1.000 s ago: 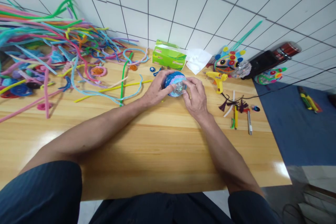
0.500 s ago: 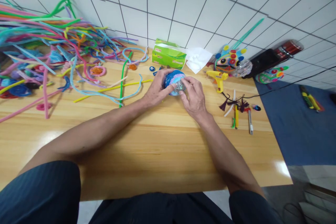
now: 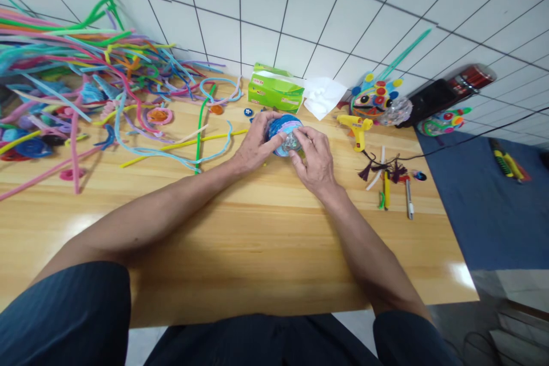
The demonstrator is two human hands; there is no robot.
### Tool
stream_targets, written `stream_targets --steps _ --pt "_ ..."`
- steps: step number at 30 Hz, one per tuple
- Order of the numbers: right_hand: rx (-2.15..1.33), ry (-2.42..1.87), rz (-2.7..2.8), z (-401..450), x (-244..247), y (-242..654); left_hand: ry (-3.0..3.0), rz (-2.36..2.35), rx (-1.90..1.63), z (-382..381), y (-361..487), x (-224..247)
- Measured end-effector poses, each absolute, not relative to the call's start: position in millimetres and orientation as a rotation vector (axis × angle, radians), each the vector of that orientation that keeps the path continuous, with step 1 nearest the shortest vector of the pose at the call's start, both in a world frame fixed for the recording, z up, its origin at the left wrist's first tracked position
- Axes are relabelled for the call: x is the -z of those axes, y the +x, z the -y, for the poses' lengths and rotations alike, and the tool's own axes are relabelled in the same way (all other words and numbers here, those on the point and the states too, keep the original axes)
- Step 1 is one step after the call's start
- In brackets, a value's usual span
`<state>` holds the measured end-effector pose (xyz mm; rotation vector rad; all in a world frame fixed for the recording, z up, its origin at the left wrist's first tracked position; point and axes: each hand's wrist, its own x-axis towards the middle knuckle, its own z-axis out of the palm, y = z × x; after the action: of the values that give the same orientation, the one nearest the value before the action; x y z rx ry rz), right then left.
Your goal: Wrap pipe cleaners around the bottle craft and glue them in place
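Note:
Between my hands sits a rounded pipe-cleaner craft [image 3: 289, 124], with blue and lilac coils around a clear, shiny plastic-looking part. My left hand [image 3: 256, 146] holds its left side, thumb laid across the front. From the right, my right hand [image 3: 315, 160] grips the clear part with bent fingers and thumb; the fingertips partly cover it. Just left of the craft is a blue button-like piece [image 3: 248, 112]. A yellow pipe cleaner [image 3: 184, 148] and a light blue one [image 3: 171, 155] lie left of my left hand. A yellow glue gun [image 3: 357, 130] rests to the right.
A heap of coloured pipe cleaners [image 3: 86, 68] fills the left back. Against the tiled wall stands a green tissue pack [image 3: 274, 91]. Decorated crafts [image 3: 373, 100] and a dark red flask [image 3: 474, 77] are at back right. A utility knife [image 3: 409, 200] lies near purple tassels [image 3: 397, 170].
My right fingers have shifted slightly left over the clear part of the craft. My left hand keeps its hold, and the table things have not moved.

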<state>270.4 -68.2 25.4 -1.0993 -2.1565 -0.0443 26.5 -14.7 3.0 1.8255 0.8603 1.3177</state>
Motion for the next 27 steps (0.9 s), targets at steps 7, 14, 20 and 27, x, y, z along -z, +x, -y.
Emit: stream_targets --steps 7,14,20,27 --pt "0.082 -1.013 2.161 69 -26 271 1.982 -0.844 -1.255 14 17 -15" --pt "0.111 -1.048 2.161 71 -20 265 1.822 -0.772 -1.214 14 21 -12" --pt "0.165 -1.013 2.178 67 -18 267 1.913 -0.721 -1.237 11 18 -16" --pt "0.191 -1.02 2.194 68 -19 266 1.879 -0.779 -1.256 9 18 -9"
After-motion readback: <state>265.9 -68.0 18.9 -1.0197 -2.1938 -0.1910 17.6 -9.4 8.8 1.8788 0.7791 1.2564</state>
